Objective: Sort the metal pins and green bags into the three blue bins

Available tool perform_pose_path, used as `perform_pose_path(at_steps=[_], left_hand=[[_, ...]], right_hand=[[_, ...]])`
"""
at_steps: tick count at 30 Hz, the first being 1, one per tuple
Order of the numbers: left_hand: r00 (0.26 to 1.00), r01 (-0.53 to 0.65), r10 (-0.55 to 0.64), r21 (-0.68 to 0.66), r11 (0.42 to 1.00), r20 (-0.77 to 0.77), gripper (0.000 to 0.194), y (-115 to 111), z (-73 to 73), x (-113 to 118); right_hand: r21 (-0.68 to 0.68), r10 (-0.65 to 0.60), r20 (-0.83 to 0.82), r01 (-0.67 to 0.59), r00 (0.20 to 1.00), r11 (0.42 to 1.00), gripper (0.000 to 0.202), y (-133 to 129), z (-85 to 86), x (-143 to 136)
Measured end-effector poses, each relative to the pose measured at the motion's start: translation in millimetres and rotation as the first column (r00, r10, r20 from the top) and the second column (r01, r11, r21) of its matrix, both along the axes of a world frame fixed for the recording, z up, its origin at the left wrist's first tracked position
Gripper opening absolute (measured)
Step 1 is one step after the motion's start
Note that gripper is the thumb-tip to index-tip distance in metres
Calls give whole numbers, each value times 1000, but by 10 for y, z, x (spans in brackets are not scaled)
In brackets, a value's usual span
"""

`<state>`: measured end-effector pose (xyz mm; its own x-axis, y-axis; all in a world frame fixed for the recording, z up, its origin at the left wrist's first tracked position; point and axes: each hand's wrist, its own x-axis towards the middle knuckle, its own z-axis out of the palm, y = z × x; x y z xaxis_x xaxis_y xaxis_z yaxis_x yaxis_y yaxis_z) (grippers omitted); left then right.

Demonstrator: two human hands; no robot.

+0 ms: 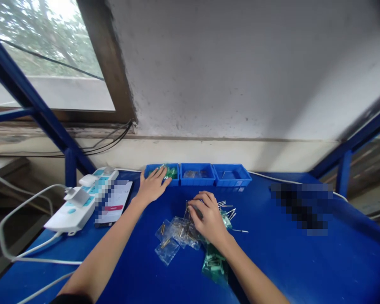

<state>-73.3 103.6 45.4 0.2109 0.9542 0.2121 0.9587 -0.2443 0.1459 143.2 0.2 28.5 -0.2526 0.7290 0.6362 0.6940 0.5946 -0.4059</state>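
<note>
my left hand (152,185) lies flat and open, fingers spread over the rim of the left bin (175,180), which holds green bags. my right hand (207,217) is curled, fingertips down on the pile of small bags (177,234) and loose pins (229,212) mid-table (288,261); i cannot tell if it grips one.

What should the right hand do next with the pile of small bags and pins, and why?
Probably close on one clear bag or pin and lift it. The right hand rests flat on the mixed pile, while the left hand reaches into the left blue bin, which holds green bags.
</note>
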Motion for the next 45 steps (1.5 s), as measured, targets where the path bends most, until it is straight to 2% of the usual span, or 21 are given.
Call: perform_pose_path(at_steps=[2, 6, 8, 10, 13, 15, 18, 20, 22, 25, 29, 31, 34, 37, 39, 40, 41, 43, 45], left_hand=[[1000, -19, 19, -23, 1000, 21, 51, -22, -41, 28], [996, -39, 37, 30, 999, 78, 50, -93, 12, 41], [993, -71, 63, 75, 995, 103, 49, -162, 19, 51], [980, -142, 113, 177, 974, 163, 51, -274, -10, 75], [955, -192, 90, 358, 914, 282, 48, -541, -90, 167], [956, -94, -23, 379, 921, 293, 36, -765, -127, 288], [944, 172, -228, 231, 958, 239, 21, -1097, -122, 557], [925, 288, -305, 108, 952, 227, 23, -1270, -104, 749], [909, 359, -355, 23, 933, 220, 33, -1382, -109, 898], [901, 387, -366, -51, 921, 232, 33, -1432, -164, 981], [889, 302, -225, -142, 943, 398, 11, -1342, -198, 874], [822, 290, -183, -120, 950, 539, 8, -1280, -173, 785], [678, 256, -197, 24, 966, 708, 16, -1222, -133, 673], [589, 210, -226, 123, 970, 776, 22, -1216, -126, 619], [549, 228, -257, 153, 962, 796, 25, -1216, -125, 609], [528, 227, -256, 156, 961, 810, 25, -1212, -118, 608], [500, 208, -230, 141, 968, 835, 22, -1205, -107, 608], [392, 161, -79, 16, 987, 917, 17, -1187, -72, 609], [227, 215, 170, -219, 952, 959, 31, -1174, -31, 611]], right_hand=[[-31, -27, -11, 27, 1000, 999, 17, 27, 14, 43], [-135, -102, 1, 101, 995, 986, 20, 132, 58, 271], [-205, -145, 54, 153, 988, 967, 23, 192, 61, 457], [-274, -157, 132, 188, 979, 943, 26, 227, 47, 646], [-376, -62, 244, 154, 968, 914, 37, 193, 22, 824], [-437, 70, 284, 64, 956, 897, 44, 118, 27, 843], [-494, 230, 300, -56, 926, 868, 54, -9, 67, 785], [-491, 209, 301, -37, 931, 870, 49, -58, 96, 747], [-455, 104, 292, 43, 951, 890, 36, -58, 115, 728], [-403, -10, 226, 102, 974, 910, 24, 10, 125, 708], [-411, 0, 61, 25, 998, 911, 19, 80, 142, 613], [-472, 4, -50, -28, 999, 881, 22, 65, 167, 531], [-604, 65, -235, -198, 970, 772, 31, -10, 210, 391], [-657, 179, -384, -404, 906, 637, 25, -92, 224, 269], [-652, 201, -463, -485, 863, 582, 21, -119, 206, 217], [-639, 184, -497, -501, 848, 583, 19, -123, 192, 203], [-615, 154, -521, -494, 839, 615, 16, -121, 176, 198], [-519, 113, -518, -417, 848, 746, 11, -112, 146, 206], [-372, 130, -453, -319, 882, 872, 8, -110, 124, 222]])
